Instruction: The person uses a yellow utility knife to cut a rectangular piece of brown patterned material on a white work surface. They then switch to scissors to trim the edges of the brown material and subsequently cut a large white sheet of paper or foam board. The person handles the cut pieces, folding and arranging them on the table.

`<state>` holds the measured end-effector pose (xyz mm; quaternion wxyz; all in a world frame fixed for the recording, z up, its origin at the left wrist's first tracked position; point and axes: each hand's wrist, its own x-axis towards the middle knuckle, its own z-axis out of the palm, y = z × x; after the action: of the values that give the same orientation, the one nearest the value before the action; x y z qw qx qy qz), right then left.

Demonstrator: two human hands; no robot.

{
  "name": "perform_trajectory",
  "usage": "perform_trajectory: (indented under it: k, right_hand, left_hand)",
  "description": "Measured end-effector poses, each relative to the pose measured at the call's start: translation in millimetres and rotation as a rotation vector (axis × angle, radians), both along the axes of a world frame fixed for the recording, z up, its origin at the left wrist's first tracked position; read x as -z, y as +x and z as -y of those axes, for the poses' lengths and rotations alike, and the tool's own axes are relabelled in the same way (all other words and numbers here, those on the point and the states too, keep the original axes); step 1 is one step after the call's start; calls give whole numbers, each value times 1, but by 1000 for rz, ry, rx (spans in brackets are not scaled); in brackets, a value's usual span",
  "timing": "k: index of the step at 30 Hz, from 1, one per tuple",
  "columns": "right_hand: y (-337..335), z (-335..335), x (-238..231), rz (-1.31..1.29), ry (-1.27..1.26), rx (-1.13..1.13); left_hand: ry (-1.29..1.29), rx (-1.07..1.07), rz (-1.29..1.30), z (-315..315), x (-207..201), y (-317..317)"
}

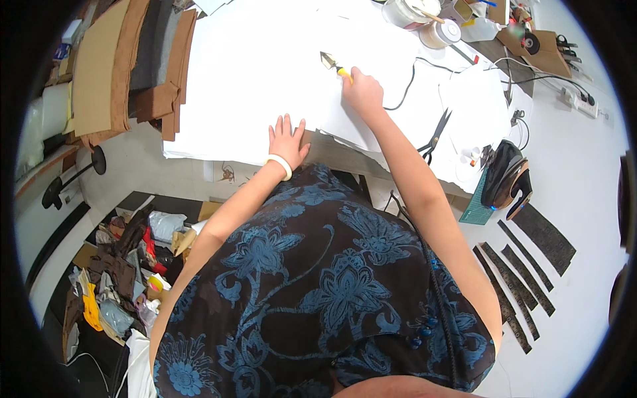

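Observation:
My right hand [363,91] is closed around the yellow handle of a small hand tool [328,61]. Its metal head is pointed and spade-like, with a black collar below it, and it lies over the white paper [252,73] covering the worktable. The exact kind of tool cannot be made out. Nearer the table's front edge, my left hand [285,140] rests flat on the paper, fingers spread and holding nothing. A pair of black scissors [436,136] lies to the right of my right forearm.
A black cable [410,83] curves across the paper right of my hand. Tubs [440,33] stand at the back right. Stacked leather-like sheets [176,73] border the left side. Dark strips [511,292] lie at the lower right, and a cluttered pile [119,265] at the lower left.

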<state>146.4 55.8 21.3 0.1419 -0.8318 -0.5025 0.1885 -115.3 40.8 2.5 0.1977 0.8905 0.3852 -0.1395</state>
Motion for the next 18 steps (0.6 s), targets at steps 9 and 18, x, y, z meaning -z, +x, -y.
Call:
perform_trajectory:
  k: [9,18]
  right_hand:
    - [27,-46,-2,7,38,102]
    - [75,-97,-4,-42,-18,223]
  left_hand:
    - [-19,15,2,-2,-2,0]
    - [-42,47,-3,-5,-6,1]
